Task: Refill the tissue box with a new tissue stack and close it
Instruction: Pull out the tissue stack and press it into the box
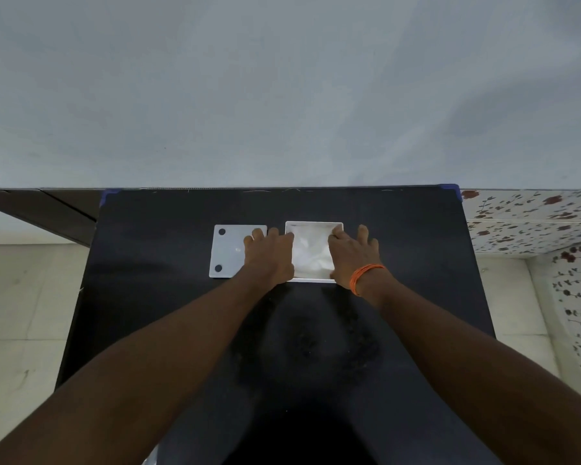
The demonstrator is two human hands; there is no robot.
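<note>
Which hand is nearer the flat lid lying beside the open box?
Left. The left hand overlaps the lid's right edge while reaching into the box; the right hand is at the box's far side.

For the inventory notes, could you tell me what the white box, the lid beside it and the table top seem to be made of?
The white box looks like smooth rigid plastic: thin, straight walls. The lid appears the same, a flat matte panel with two dark round pads. The table top is dark and matte; its material cannot be told.

Head-worn view, steeply down over the black table [168,297], close.
</note>
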